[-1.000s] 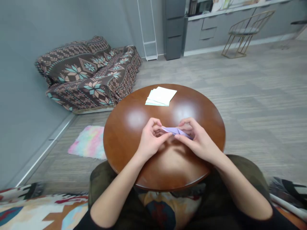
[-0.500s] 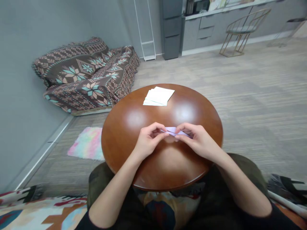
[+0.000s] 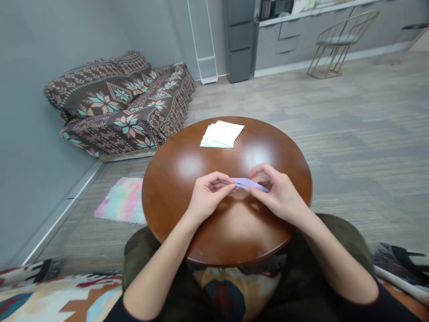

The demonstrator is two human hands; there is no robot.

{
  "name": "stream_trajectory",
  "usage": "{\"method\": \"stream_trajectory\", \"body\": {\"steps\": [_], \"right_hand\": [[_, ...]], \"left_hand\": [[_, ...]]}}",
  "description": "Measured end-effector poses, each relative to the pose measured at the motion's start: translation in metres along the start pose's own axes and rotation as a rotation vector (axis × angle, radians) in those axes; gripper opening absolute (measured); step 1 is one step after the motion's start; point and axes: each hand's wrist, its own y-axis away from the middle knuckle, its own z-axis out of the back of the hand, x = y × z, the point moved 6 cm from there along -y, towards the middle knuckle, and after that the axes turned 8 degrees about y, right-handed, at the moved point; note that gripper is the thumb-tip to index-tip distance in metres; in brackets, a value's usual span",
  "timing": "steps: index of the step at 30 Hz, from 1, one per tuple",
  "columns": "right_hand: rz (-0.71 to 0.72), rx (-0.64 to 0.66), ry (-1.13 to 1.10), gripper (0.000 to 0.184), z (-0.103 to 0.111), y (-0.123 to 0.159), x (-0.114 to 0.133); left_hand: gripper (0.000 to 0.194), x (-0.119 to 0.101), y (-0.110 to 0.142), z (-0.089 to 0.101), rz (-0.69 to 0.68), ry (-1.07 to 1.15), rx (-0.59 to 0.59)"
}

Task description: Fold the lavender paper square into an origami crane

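Between my two hands is a narrow, folded piece of purple paper (image 3: 246, 182), held just over the brown round table (image 3: 170, 205). My left hand (image 3: 209, 192) pinches its left end between thumb and fingers. At the right part, my right hand (image 3: 276, 190) has its thumb against the near side of the paper, while the index finger is raised off the far side. The other right fingers are curled behind the paper and partly hidden. Farther back on the table lies a loose stack of pale paper sheets (image 3: 223, 133).
A sofa (image 3: 127, 103) with a patterned cover stands at the far left, and a pastel fluffy rug (image 3: 122, 201) lies on the floor left of the table. A gold wire chair (image 3: 338, 42) stands by the grey cabinets (image 3: 290, 42) at the back.
My right index finger has lifted off the paper and moved up, showing more of the purple surface. My left hand keeps its pinch in nearly the same place.
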Motion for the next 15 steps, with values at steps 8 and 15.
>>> {"method": "stream_trajectory", "body": {"steps": [8, 15], "right_hand": [[-0.051, -0.005, 0.021, 0.022, -0.002, -0.001, 0.001], [-0.025, -0.016, 0.039, 0.014, -0.005, -0.002, 0.002]], "left_hand": [[0.034, 0.001, -0.001, -0.002, -0.008, 0.083, -0.035], [0.04, 0.012, -0.003, -0.002, 0.046, 0.192, -0.059]]}}
